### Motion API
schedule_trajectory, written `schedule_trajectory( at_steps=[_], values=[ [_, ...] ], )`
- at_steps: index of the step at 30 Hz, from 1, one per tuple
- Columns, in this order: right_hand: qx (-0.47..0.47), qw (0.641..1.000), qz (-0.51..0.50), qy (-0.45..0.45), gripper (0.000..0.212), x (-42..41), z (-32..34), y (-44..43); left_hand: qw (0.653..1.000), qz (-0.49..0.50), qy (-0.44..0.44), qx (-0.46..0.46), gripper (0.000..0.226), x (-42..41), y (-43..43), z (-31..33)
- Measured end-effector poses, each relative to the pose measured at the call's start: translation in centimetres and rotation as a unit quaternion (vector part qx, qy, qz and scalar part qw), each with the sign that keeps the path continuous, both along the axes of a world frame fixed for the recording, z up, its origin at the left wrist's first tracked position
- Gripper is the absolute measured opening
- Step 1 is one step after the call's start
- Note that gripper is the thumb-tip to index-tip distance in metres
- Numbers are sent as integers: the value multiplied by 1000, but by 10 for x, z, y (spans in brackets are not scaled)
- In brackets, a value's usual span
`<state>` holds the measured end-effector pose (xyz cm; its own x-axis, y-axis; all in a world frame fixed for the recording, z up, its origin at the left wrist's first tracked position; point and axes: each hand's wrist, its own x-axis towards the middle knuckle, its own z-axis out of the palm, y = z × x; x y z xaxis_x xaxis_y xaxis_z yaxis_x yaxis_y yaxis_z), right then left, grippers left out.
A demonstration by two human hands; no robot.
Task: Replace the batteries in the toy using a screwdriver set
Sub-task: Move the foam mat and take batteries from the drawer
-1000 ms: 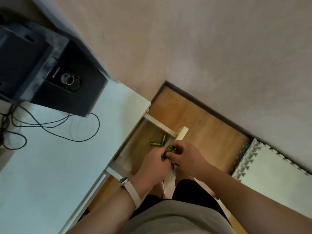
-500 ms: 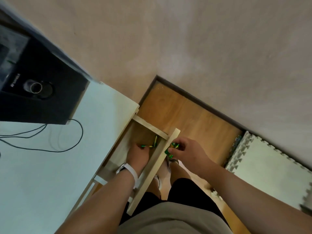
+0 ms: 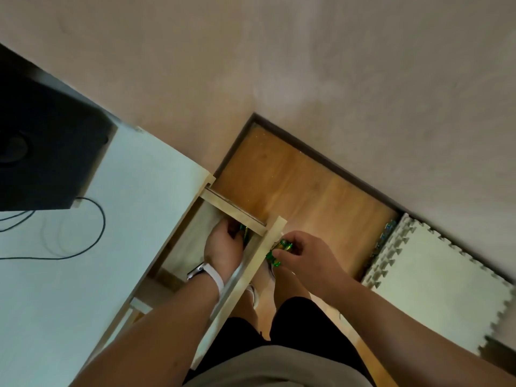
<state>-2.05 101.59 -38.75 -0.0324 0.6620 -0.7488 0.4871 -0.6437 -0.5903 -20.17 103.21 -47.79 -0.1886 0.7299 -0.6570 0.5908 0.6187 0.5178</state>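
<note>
While the left hand [image 3: 223, 247] reaches into the open drawer [image 3: 268, 244], its fingers are curled over green batteries [image 3: 245, 233] — whether they are gripped cannot be told. More batteries [image 3: 280, 251] are clamped in the right hand [image 3: 304, 255].

The left hand [image 3: 223, 244] hides most of the drawer's batteries [image 3: 245, 232]; the black speaker [image 3: 42, 152] is blurred and edge-cropped.
</note>
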Motion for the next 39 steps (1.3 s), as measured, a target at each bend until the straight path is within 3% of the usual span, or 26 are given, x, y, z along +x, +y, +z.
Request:
schedule_trajectory(
  at_steps=[9,17,20,23,25,27,34,39],
  values=[
    [-16,1000,-15,11,9,18,-7,6,999,-4,16,-45,15,10,5,3],
    [-5,1000,0,11,11,29,-5,12,989,-20,-75,-126,20,0,14,16],
    [0,1000,11,4,11,29,0,12,986,2,-105,-128,10,-6,5,24],
    [3,1000,9,-3,9,24,6,8,989,9,-85,-122,34,-13,-8,36],
    [7,1000,5,-3,8,16,14,3,991,17,-83,-101,27,-18,-16,47],
    [17,1000,-4,1,7,7,25,-3,989,39,-117,-85,12,-22,-23,64],
    [51,997,-59,3,14,-35,76,-39,969,78,-228,-50,19,-42,-52,132],
    [86,990,-115,0,5,-59,108,-74,952,98,-287,-46,17,-53,-68,163]
  ],
)
